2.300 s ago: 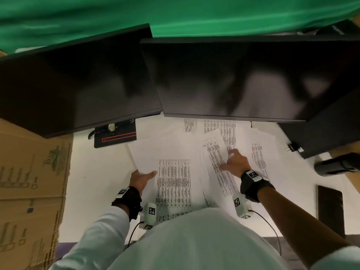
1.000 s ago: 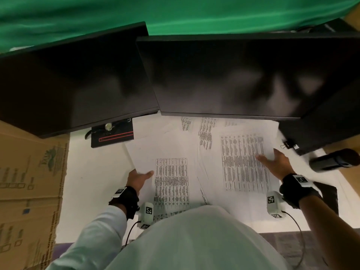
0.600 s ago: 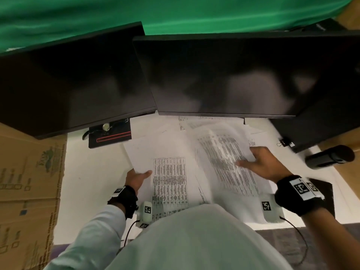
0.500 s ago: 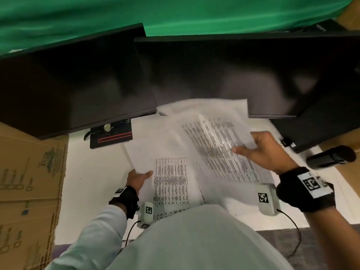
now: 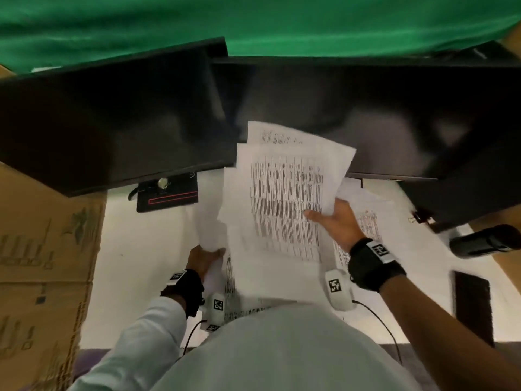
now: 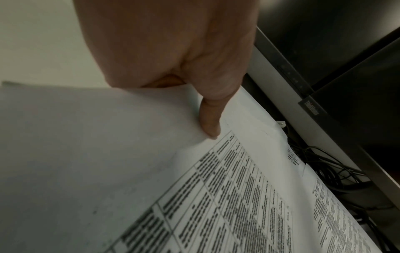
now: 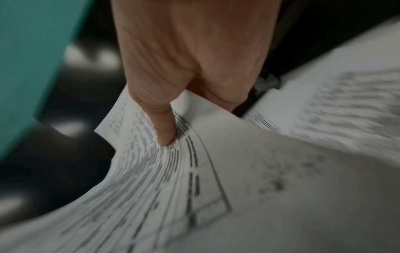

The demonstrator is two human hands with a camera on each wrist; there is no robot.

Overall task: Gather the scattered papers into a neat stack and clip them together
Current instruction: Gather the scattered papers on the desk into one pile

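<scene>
Since 0.5 s ago, sheets point(image 5: 284, 198) pinched by right hand point(image 5: 335, 221) were carried leftward, above papers point(image 5: 214, 232) gripped by left hand point(image 5: 204, 256), apparently; long axes roughly parallel, fanned.

- The right hand point(image 5: 337, 221) pinches a fanned bundle of white printed paper sheets point(image 5: 284, 193), lifted and tilted up before the two black monitors point(image 5: 112, 114).
- The left hand point(image 5: 203, 256) grips the edge of white sheets point(image 5: 210, 224) at the bundle's lower left.
- More printed sheets point(image 5: 369, 221) lie on the white worktop point(image 5: 141, 249).
- A small black binder clip point(image 5: 417, 218) lies at the right, near a black cylinder point(image 5: 485, 241).
- A brown cardboard box point(image 5: 42, 263) stands at the left.
</scene>
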